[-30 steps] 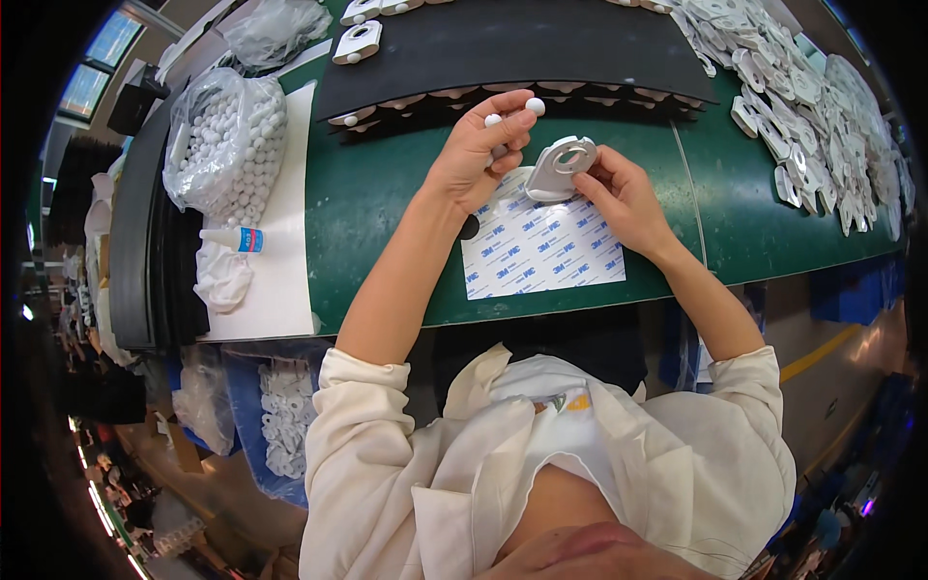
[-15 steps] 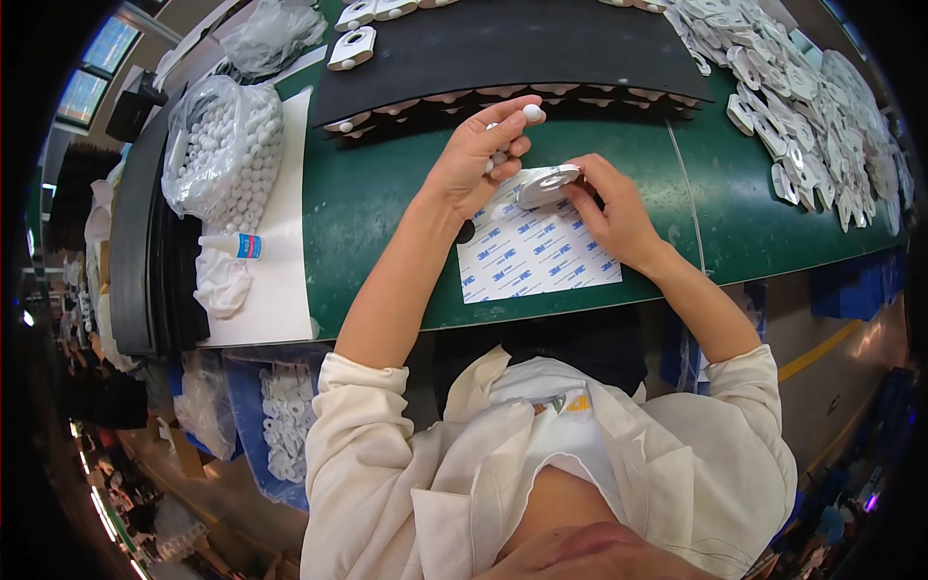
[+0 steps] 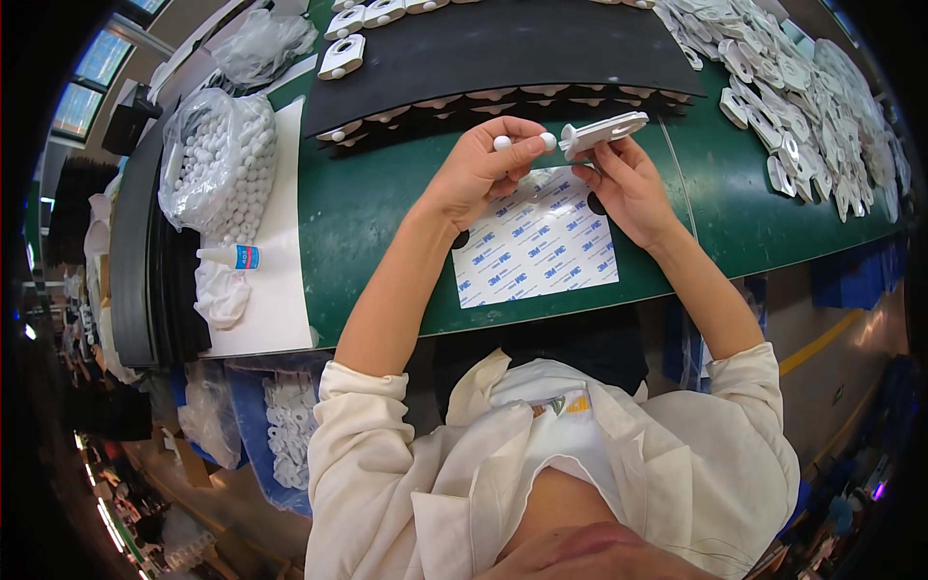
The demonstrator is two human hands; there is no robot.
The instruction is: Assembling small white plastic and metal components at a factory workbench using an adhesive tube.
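My left hand (image 3: 476, 172) is closed around small white balls. One white ball (image 3: 548, 141) is pinched at its fingertips, and another white ball (image 3: 502, 143) shows between the curled fingers. My right hand (image 3: 633, 188) grips a flat white plastic piece (image 3: 609, 131) with a hole through it, raised and tilted above the table. A narrow stub on that piece points left at the pinched ball, close beside it; whether they touch I cannot tell. Below both hands lies a white sheet with blue print (image 3: 536, 246) on the green table (image 3: 377, 232).
A black board (image 3: 503, 53) with white pieces along its edges lies at the back. Loose white pieces (image 3: 793, 126) are heaped at the right. Left, a clear bag of white balls (image 3: 227, 164) stands behind a small glue bottle (image 3: 232, 256) and a crumpled white cloth (image 3: 221, 293).
My right hand has lifted the white plastic piece from over the sheet, up and right, turning its stub toward my left hand. The left hand has lowered slightly with its balls.
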